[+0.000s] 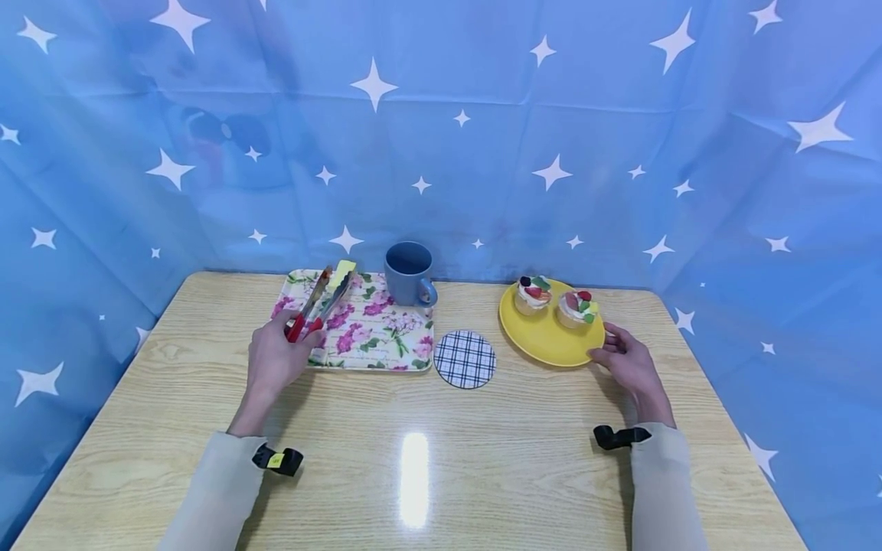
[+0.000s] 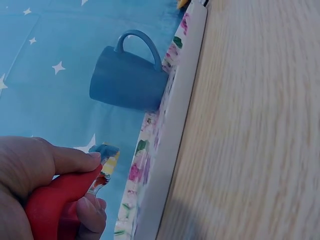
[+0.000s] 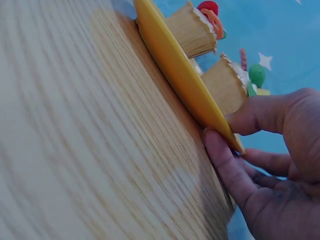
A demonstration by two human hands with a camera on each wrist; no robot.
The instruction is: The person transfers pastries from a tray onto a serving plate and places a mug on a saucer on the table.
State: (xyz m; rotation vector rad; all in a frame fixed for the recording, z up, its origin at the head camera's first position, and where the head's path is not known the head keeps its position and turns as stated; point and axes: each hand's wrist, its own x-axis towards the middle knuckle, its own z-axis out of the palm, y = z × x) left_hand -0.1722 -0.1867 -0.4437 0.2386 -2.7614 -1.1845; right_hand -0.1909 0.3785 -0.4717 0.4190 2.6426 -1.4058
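My left hand holds a pair of red-handled tongs over the left part of a flowered tray. The tong tips reach either side of a pale yellow piece near the tray's back edge; whether they press on it I cannot tell. On the right, my right hand pinches the rim of a yellow plate, thumb above and a finger below in the right wrist view. Two fruit-topped cupcakes, one at the back left and one at the right, stand on that plate.
A blue mug stands upright at the tray's back right corner, handle toward the right. Between tray and plate lies a round checked coaster. A blue star-patterned curtain hangs behind the wooden table.
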